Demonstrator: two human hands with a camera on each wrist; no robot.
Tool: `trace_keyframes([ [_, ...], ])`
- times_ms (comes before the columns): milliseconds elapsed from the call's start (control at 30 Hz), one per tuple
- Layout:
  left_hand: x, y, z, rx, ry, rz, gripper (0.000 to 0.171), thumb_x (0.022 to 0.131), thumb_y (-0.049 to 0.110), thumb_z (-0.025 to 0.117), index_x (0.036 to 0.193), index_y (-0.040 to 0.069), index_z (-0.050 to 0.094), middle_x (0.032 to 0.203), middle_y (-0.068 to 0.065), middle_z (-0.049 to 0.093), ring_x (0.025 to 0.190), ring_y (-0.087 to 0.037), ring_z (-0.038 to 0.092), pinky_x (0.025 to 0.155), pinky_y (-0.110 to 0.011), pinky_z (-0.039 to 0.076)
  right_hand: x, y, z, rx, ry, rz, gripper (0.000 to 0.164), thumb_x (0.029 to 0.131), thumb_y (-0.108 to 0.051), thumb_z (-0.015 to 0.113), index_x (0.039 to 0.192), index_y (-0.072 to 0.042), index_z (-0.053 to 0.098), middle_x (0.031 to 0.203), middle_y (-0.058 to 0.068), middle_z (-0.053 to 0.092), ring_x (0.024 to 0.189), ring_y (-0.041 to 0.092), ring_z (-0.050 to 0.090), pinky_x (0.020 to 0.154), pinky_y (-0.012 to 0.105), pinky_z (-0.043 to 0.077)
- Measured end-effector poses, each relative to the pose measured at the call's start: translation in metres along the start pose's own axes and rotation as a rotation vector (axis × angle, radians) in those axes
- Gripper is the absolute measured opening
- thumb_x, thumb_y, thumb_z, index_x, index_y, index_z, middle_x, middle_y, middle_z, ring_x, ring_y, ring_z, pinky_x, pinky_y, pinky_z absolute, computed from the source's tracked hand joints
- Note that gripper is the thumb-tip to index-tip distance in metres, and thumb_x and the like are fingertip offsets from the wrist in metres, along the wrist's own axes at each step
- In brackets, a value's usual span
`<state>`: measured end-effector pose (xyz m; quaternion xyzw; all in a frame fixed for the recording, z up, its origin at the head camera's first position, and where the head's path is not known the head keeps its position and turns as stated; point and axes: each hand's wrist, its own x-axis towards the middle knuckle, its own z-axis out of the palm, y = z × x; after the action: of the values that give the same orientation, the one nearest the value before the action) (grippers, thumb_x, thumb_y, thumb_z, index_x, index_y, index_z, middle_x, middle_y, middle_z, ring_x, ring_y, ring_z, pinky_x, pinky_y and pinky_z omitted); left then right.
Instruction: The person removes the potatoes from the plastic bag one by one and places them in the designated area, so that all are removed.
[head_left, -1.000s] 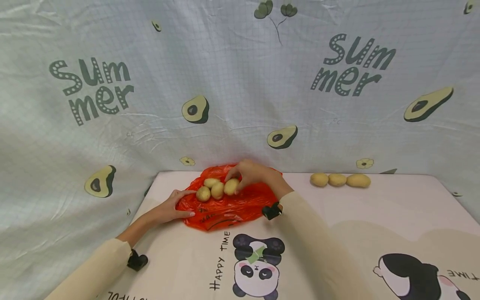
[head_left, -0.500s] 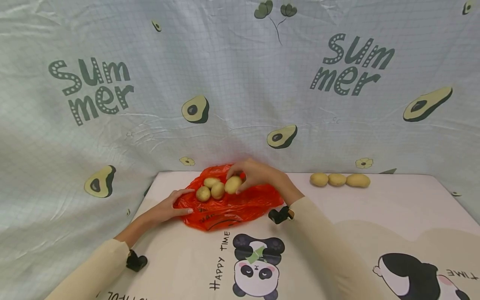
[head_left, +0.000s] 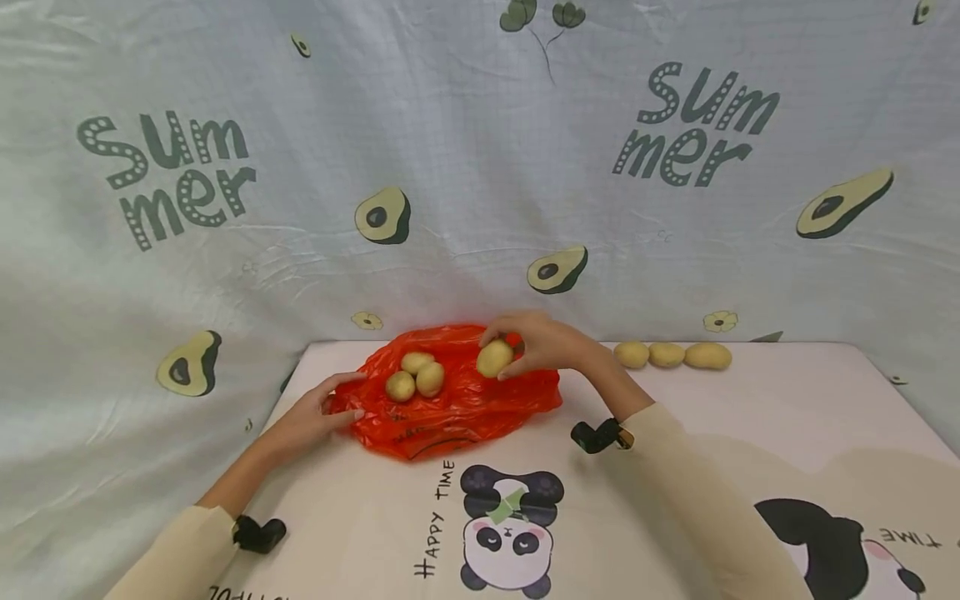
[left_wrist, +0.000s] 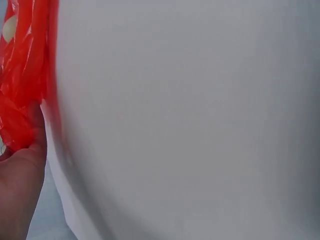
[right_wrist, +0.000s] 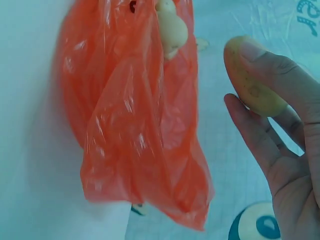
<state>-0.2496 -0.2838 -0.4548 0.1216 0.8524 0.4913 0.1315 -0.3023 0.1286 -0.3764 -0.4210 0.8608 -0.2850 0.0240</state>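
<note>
A crinkled red plastic bag point(head_left: 450, 417) lies spread at the far side of the table, with three yellow potatoes point(head_left: 430, 379) clustered on it. My right hand point(head_left: 551, 343) pinches another potato point(head_left: 495, 358) between thumb and fingers over the bag's right part. From the right wrist, this potato point(right_wrist: 255, 92) shows held apart from the bag, beside its open side. My left hand point(head_left: 307, 423) holds the bag's left edge, thumb in front and fingers farther back. In the left wrist view, red film point(left_wrist: 17, 125) sits between the thumb and the fingers, which are mostly hidden.
Three more potatoes point(head_left: 666, 356) lie in a row at the table's back edge, right of the bag. A printed cloth point(head_left: 465, 167) hangs as a wall directly behind the table point(head_left: 360, 517), whose pale cover has panda prints.
My right hand has lifted the potato away from the other three and moved it to the right. My left hand has shifted left, drawing the bag's left edge outward. The head view has shifted slightly.
</note>
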Motion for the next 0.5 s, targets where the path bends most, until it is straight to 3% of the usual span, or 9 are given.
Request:
trace_keyframes([
  [67, 0.001, 0.000, -0.001, -0.040, -0.004, -0.002, 0.062, 0.094, 0.023, 0.074, 0.149, 0.017, 0.046, 0.143, -0.019, 0.049, 0.109, -0.026, 0.056, 0.072, -0.028, 0.052, -0.006, 0.003, -0.002, 0.009, 0.037, 0.003, 0.042, 0.078, -0.021, 0.090, 0.115, -0.018, 0.070, 0.118, -0.003, 0.066, 0.105, 0.017, 0.058, 0.089, 0.033, 0.055],
  [133, 0.000, 0.001, 0.000, -0.064, 0.001, -0.007, 0.064, 0.093, 0.021, 0.076, 0.149, 0.014, 0.046, 0.139, -0.022, 0.050, 0.101, -0.022, 0.060, 0.065, -0.027, 0.051, -0.011, 0.006, -0.004, 0.021, 0.069, -0.007, 0.043, 0.078, -0.020, 0.090, 0.114, -0.017, 0.069, 0.118, -0.002, 0.065, 0.107, 0.018, 0.058, 0.090, 0.036, 0.056],
  [233, -0.002, 0.001, 0.001, -0.080, 0.013, -0.008, 0.065, 0.093, 0.019, 0.076, 0.150, 0.011, 0.046, 0.139, -0.025, 0.049, 0.097, -0.017, 0.061, 0.065, -0.027, 0.052, -0.018, 0.008, -0.005, 0.037, 0.101, -0.019, 0.044, 0.078, -0.020, 0.090, 0.115, -0.015, 0.068, 0.118, -0.001, 0.065, 0.107, 0.017, 0.059, 0.090, 0.037, 0.056],
  [500, -0.002, -0.001, 0.003, -0.140, 0.045, -0.038, 0.062, 0.093, 0.016, 0.076, 0.148, 0.006, 0.048, 0.148, -0.026, 0.042, 0.104, -0.016, 0.061, 0.080, -0.025, 0.057, -0.034, 0.008, -0.012, 0.147, 0.107, 0.008, 0.048, 0.078, -0.017, 0.090, 0.120, -0.013, 0.066, 0.118, 0.001, 0.069, 0.103, 0.018, 0.064, 0.088, 0.030, 0.058],
])
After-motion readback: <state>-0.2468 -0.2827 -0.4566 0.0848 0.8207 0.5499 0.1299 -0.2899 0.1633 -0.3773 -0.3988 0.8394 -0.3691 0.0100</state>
